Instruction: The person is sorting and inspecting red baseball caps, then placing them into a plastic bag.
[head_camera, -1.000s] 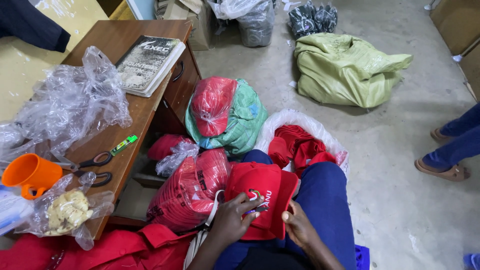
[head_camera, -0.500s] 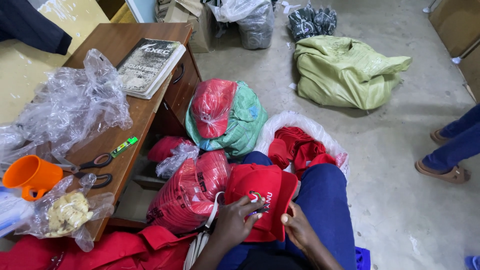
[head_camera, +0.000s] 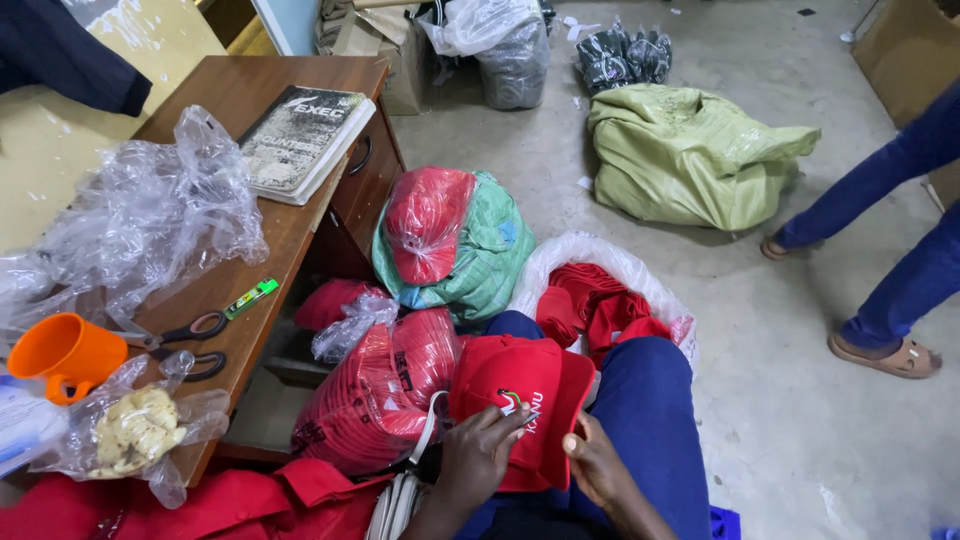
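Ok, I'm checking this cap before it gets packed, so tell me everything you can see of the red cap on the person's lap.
The red cap looks like smooth cloth, with a rounded crown, a brim and a small multicoloured emblem with white lettering on it. It lies on the person's lap, against the blue trousers. The left hand rests on it, fingers touching the emblem; the right hand grips its lower edge. A plastic-wrapped stack of red caps sits just beside it.

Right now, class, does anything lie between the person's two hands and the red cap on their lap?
Nothing visible does. The left hand rests its fingers directly on the red cap, and the right hand touches the cap's lower edge. The bagged stack of caps lies beside it, not between.
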